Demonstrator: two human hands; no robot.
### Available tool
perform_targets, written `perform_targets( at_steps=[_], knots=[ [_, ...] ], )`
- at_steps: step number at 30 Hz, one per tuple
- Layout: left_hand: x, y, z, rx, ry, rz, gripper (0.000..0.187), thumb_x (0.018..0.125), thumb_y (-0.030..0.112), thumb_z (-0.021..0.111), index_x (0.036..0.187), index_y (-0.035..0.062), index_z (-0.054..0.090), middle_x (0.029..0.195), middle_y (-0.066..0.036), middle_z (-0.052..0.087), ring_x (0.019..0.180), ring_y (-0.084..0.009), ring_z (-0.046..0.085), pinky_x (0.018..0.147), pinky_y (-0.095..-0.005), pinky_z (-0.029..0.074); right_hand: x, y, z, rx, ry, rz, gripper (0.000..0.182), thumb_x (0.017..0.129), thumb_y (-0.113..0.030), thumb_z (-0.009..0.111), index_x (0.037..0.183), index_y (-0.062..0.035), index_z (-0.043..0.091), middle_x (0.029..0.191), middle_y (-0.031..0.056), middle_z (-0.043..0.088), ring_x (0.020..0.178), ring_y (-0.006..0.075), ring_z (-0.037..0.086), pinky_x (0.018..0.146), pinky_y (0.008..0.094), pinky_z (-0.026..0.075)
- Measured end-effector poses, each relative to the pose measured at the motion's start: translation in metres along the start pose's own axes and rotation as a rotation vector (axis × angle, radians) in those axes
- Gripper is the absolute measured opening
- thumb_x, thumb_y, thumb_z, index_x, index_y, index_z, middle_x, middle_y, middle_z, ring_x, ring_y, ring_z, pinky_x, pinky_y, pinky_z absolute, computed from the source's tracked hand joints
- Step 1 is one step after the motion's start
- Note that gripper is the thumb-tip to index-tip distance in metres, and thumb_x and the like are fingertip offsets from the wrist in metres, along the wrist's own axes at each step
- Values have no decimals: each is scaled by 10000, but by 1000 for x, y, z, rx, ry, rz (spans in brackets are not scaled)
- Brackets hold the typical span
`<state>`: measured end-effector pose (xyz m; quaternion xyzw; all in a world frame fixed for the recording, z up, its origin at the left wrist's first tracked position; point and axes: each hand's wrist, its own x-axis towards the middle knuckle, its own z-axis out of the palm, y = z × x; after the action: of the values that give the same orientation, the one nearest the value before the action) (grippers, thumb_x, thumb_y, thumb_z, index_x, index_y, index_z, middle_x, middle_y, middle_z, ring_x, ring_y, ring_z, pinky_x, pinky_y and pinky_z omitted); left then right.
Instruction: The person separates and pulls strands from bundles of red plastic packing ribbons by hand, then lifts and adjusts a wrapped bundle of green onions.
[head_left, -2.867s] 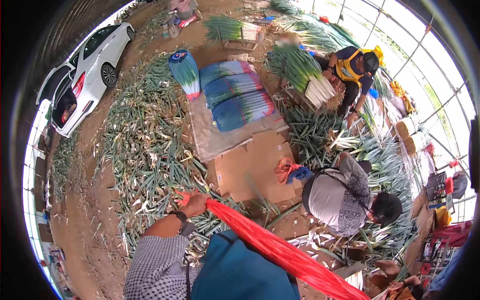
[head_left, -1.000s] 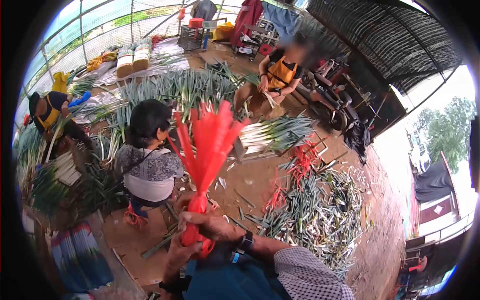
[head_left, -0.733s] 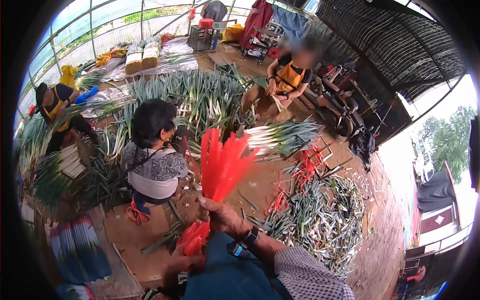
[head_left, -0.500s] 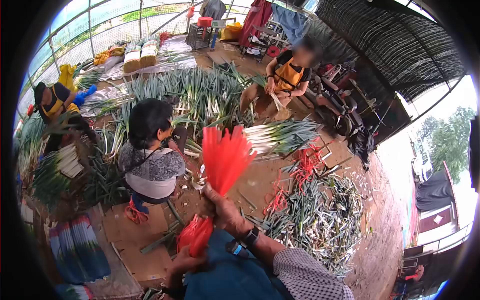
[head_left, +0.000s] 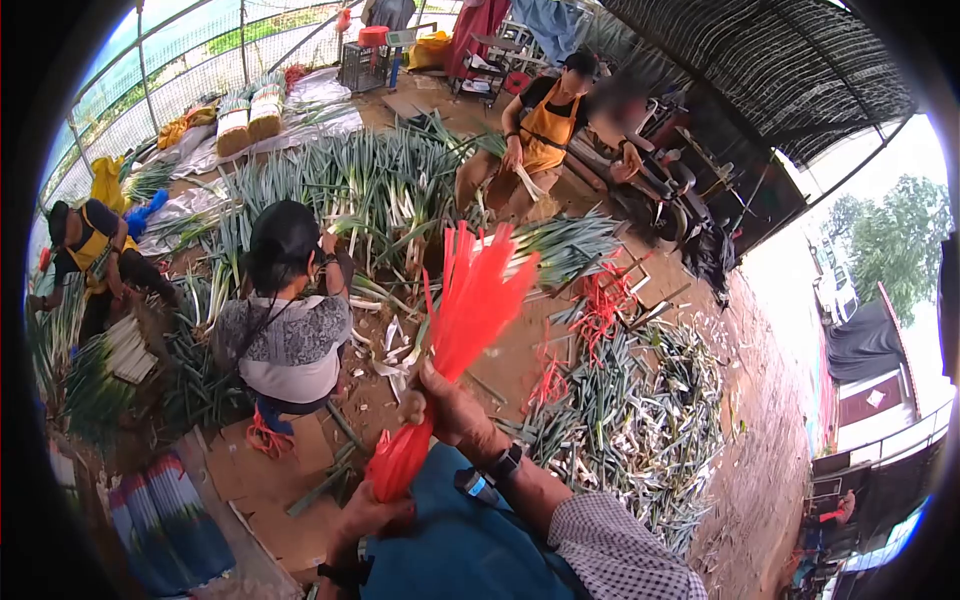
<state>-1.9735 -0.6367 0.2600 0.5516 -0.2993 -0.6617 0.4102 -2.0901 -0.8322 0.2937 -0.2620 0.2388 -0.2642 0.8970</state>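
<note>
I hold a bundle of red plastic strips [head_left: 470, 305] upright in front of me. My right hand [head_left: 445, 405] grips the bundle around its middle, and the free ends fan out above it. My left hand [head_left: 368, 518] clasps the lower end of the bundle near my blue apron [head_left: 470, 555]. A dark watch sits on my right wrist.
A person in a patterned top [head_left: 285, 340] crouches just left of the bundle. Another in an orange apron [head_left: 535, 130] sits at the back; a third [head_left: 90, 250] works at far left. Green onions [head_left: 350, 190] cover the ground, trimmings [head_left: 640, 420] pile at right, wrapped bundles [head_left: 165, 525] lie lower left.
I turned from the cardboard side toward the seated workers. The red bundle went from slanting across me to upright; my right hand slid up it and the fan now tilts right.
</note>
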Motion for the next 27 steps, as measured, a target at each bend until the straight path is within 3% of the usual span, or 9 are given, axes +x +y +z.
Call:
perform_targets(
  at_steps=[3,9,10,13,14,19,21,25,27],
  knots=[
    [-2,0,-6,48,4,-49,217,775,131,705,971,60,642,765,16,624,680,-69,572,609,-257,481,-3,-23,23,28,216,-30,345,960,-430,517,828,-116,462,582,-38,335,495,116,353,558,315,424],
    [-10,-69,-34,114,199,-76,349,734,104,747,1072,56,671,977,-27,689,896,-125,630,821,-305,511,-3,-47,5,75,375,-172,351,954,-433,534,745,-160,460,545,-81,310,464,71,320,497,260,366],
    [-28,-29,-36,317,190,-104,355,743,160,752,1080,80,675,967,-43,702,910,-139,642,846,-313,510,-7,-56,16,16,337,-218,346,950,-436,540,737,-172,471,536,-90,298,456,58,310,488,253,365],
    [-53,-127,-49,524,372,-35,217,689,127,681,906,118,675,748,-85,668,696,-183,634,631,-344,493,14,-61,4,19,340,-241,316,959,-422,526,785,-158,509,559,-78,261,459,67,276,485,264,352],
    [-68,-147,-41,449,516,-29,181,698,150,676,878,122,674,721,-106,654,654,-198,623,617,-354,491,28,-62,-6,92,128,-169,323,959,-429,521,810,-143,532,559,-70,239,458,73,267,483,263,351],
    [-135,-186,42,340,895,-276,159,696,151,687,855,136,677,775,-147,652,764,-342,645,636,-402,496,85,-40,4,139,-181,134,368,996,-382,454,809,-82,556,536,-42,296,463,78,293,534,258,343],
    [-136,-253,99,433,1062,-176,162,700,155,708,861,157,698,744,-130,656,724,-335,647,610,-411,486,94,-28,13,101,-182,212,353,990,-375,469,799,-89,552,524,-44,298,452,75,282,522,258,336],
    [-152,-283,223,341,1192,-679,149,734,226,634,833,126,683,745,-146,650,726,-362,641,622,-442,497,111,23,26,44,-512,442,162,984,-221,456,901,-87,495,627,-11,360,520,95,328,515,279,319],
    [-150,-303,281,204,1288,-780,186,736,204,620,907,187,692,765,-125,666,798,-338,653,799,-528,446,113,59,46,-176,-475,442,186,996,-225,422,866,-99,463,648,-16,350,534,86,311,489,226,278]
  ],
)
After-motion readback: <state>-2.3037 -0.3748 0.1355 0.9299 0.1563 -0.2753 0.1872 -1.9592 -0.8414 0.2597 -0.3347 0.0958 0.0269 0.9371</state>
